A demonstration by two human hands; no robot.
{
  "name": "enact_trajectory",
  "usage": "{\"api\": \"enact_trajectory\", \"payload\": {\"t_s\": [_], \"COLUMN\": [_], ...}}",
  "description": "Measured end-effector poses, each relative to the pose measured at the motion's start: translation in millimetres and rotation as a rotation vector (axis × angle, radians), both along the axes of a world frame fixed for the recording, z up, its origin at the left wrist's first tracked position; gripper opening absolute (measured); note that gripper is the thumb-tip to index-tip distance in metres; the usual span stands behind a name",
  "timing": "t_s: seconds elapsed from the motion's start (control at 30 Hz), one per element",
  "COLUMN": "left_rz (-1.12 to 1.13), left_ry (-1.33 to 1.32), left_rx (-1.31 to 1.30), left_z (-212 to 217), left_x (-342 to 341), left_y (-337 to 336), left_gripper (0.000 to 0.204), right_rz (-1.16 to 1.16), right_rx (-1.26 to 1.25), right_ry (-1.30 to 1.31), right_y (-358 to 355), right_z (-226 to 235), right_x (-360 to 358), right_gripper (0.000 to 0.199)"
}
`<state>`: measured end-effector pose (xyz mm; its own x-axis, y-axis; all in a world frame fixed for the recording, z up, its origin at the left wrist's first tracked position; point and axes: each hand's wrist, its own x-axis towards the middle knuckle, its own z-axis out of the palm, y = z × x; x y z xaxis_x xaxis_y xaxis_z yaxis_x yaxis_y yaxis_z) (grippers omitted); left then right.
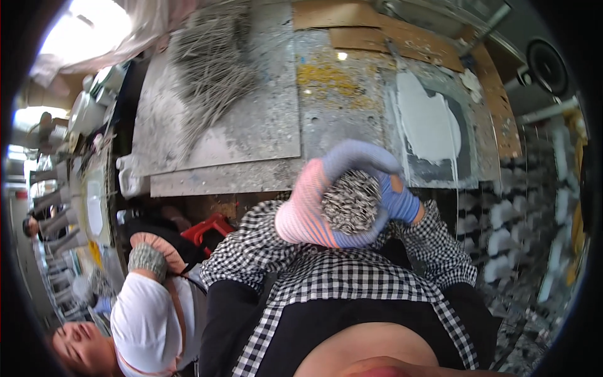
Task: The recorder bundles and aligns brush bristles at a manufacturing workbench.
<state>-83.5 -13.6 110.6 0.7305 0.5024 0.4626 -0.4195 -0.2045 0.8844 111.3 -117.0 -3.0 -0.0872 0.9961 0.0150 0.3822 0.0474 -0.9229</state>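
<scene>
A thick round bundle of thin sticks (350, 202) is held in front of my chest, its speckled black-and-white ends facing up. My left hand (308, 210), in a pink-and-blue knitted glove, wraps around its left side. Around its right side closes my right hand (400, 200), in a bluish glove with an orange patch of bare fingertip or cloth; I cannot tell which. Between them the gloves ring the bundle almost completely, hiding its lower length. Beyond my left hand, a loose heap of long thin grey sticks (217, 69) lies on a grey board (264, 125).
Right of centre on the worktable, a dark plate (466, 147) carries a smear of white paste (427, 119). Yellow flecks (333, 85) mark the middle. Cardboard strips (408, 41) edge the far side. A red plastic object (210, 232) and a co-worker in white (147, 314) are at my left; racks (515, 220) stand right.
</scene>
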Motion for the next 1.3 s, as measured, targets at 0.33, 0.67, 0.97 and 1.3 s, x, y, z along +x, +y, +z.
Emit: {"api": "enact_trajectory", "payload": {"t_s": [0.33, 0.67, 0.97, 1.3], "left_rz": [0.334, 0.468, 0.43, 0.954], "left_ry": [0.335, 2.621, 0.998, 0.021], "left_rx": [-0.045, 0.349, -0.063, -0.478], "left_z": [-125.3, -152.2, -170.9, -71.2], "left_x": [72.1, 132.5, 120.5, 66.2], "left_y": [30.1, 29.7, 37.9, 7.8], "left_gripper": [0.036, 0.034, 0.035, 0.013], "right_rz": [-0.107, 0.455, 0.522, -0.074], "right_rx": [0.681, 0.241, 0.348, 0.062], "right_ry": [-0.415, -0.848, -0.475, -0.089], "right_y": [67.0, 139.9, 138.9, 82.5], "right_z": [131.7, 98.4, 99.7, -2.6], "right_x": [50.9, -31.2, -34.4, -28.3], "right_gripper": [0.033, 0.076, 0.07, 0.088]}}
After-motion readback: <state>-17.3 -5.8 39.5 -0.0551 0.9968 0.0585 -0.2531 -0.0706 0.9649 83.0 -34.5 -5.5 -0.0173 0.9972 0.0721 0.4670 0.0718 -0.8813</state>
